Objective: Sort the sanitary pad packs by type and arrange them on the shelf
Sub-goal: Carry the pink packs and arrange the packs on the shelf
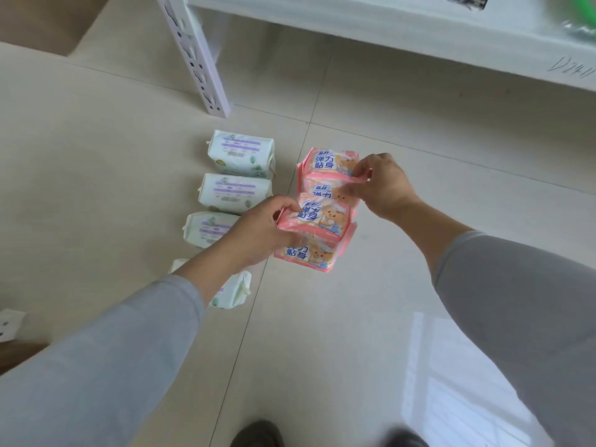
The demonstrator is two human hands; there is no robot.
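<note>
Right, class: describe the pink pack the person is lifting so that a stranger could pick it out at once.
Start at the white shelf post standing on the tiled floor; in front of it run a column of white packs and, to its right, a column of pink packs. The one meant is the raised pink pack, third from the post. It alone is gripped, the left hand on one end and the right hand on the other.

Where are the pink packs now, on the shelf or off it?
Off it. The pink packs lie in a row on the tiled floor, below the white shelf; both hands hold some.
</note>
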